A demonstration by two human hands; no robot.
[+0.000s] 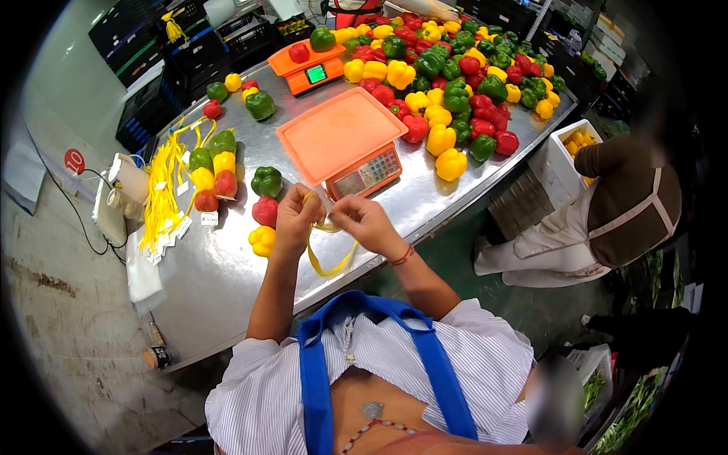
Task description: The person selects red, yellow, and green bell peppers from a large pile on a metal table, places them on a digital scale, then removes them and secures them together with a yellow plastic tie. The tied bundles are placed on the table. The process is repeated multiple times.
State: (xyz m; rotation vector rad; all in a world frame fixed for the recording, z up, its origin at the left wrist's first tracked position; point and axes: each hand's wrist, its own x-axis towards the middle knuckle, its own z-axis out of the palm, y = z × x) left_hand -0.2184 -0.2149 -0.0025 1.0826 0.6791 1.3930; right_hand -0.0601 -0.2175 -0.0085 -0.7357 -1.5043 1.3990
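Both my hands are raised over the near side of the metal table, just in front of an orange scale. A thin yellow net sleeve hangs in a loop between them. My left hand pinches one part of it, and my right hand has its fingertips closed on another part. Left of my left hand, a green bell pepper, a red one and a yellow one lie in a row. Further left are packed stacks of three peppers with a label.
A large heap of mixed bell peppers covers the far right of the table. A second scale bears two peppers. Labelled yellow nets lie left. A co-worker stands right near a white foam box; another person is opposite.
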